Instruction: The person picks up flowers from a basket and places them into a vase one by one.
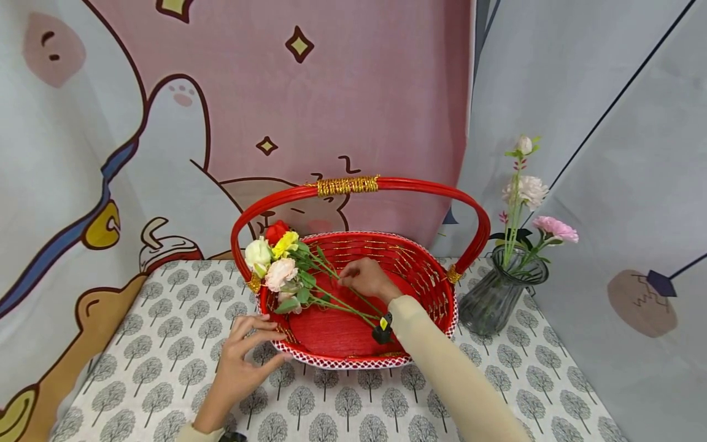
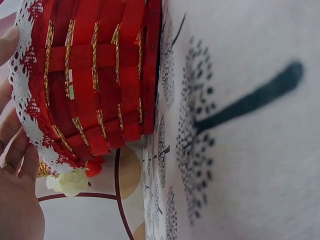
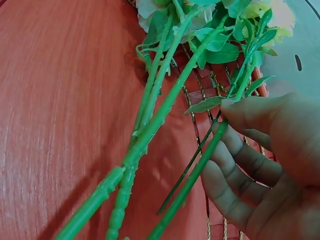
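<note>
Red basket (image 1: 353, 363), oval: in it I log the flowers (image 1: 280, 275), blooms at the left end, stems (image 3: 171, 97) slanting toward the near right side. Left hand (image 1: 245, 351), fingers apart, at the near left rim (image 2: 21, 90), closer to the blooms; whether it bears on the rim I cannot tell. Right hand (image 1: 369, 279), over the basket's middle, thumb and finger pinching one green stem (image 3: 192, 180), long axis slanting from left of my grip to near right.
</note>
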Demonstrator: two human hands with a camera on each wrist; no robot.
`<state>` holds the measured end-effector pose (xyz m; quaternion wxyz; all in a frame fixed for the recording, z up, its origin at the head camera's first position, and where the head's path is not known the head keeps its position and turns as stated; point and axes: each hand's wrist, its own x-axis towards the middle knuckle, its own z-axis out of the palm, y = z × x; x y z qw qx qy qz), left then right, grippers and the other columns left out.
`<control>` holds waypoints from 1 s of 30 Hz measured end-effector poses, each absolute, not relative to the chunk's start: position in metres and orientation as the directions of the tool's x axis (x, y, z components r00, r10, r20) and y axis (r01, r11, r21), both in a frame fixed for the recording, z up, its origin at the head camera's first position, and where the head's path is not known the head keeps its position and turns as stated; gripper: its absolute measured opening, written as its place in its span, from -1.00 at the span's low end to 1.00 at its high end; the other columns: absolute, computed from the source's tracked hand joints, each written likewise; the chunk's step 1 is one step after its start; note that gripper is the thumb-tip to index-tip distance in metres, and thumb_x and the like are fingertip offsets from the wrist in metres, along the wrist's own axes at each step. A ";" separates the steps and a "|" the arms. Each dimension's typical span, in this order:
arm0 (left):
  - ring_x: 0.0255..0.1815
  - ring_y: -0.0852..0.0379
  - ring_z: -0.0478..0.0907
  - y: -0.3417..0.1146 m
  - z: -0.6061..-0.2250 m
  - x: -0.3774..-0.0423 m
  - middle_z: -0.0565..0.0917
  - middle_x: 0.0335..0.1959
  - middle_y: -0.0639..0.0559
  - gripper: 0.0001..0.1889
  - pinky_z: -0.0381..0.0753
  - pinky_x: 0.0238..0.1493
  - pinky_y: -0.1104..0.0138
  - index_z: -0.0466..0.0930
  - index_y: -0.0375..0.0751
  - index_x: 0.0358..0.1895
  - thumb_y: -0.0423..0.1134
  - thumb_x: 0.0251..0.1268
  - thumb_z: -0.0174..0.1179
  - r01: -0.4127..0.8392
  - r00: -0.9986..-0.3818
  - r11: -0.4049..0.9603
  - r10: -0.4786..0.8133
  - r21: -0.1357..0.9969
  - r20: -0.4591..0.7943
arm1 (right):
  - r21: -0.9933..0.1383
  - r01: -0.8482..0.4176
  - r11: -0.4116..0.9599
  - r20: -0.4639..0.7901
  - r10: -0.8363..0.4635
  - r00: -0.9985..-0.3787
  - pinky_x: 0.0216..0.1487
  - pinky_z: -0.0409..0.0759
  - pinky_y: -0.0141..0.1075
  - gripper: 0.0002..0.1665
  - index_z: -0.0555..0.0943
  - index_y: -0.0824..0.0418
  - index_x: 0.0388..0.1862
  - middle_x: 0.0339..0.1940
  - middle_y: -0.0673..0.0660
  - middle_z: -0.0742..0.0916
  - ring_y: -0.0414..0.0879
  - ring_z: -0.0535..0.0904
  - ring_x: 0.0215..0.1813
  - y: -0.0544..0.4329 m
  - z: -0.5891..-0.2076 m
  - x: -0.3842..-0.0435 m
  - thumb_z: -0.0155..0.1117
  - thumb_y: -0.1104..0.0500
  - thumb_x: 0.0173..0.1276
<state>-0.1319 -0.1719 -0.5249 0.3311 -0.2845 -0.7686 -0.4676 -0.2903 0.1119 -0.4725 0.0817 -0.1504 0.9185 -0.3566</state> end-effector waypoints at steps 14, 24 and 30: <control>0.13 -0.13 0.48 -0.172 -0.526 -0.131 0.70 -0.08 -0.13 -0.53 0.30 0.39 0.42 0.80 -0.07 -0.19 -0.26 -0.38 0.69 0.736 -0.631 0.412 0.130 0.537 0.765 | -0.731 -0.247 0.637 -0.004 -0.366 -0.931 -0.32 0.54 -0.37 -0.91 0.77 0.18 -0.24 -0.33 0.07 0.81 -0.21 0.57 -0.39 0.112 -0.461 -0.289 0.36 0.27 0.32; 0.13 -0.12 0.48 -0.172 -0.527 -0.132 0.71 -0.10 -0.15 -0.55 0.30 0.39 0.42 0.80 -0.12 -0.22 -0.23 -0.36 0.68 0.741 -0.625 0.407 0.128 0.533 0.770 | -0.770 -0.228 0.596 0.019 -0.337 -0.941 -0.24 0.60 -0.33 -0.94 0.76 0.15 -0.25 -0.28 0.06 0.80 -0.19 0.63 -0.31 0.118 -0.462 -0.290 0.39 0.26 0.33; 0.14 -0.12 0.48 -0.172 -0.527 -0.132 0.70 -0.10 -0.16 -0.55 0.30 0.40 0.42 0.80 -0.12 -0.22 -0.23 -0.36 0.68 0.742 -0.624 0.406 0.128 0.533 0.771 | -0.791 -0.201 0.578 0.013 -0.313 -0.950 -0.27 0.56 -0.34 -0.96 0.76 0.11 -0.25 -0.27 0.07 0.80 -0.16 0.63 -0.31 0.124 -0.457 -0.286 0.41 0.22 0.34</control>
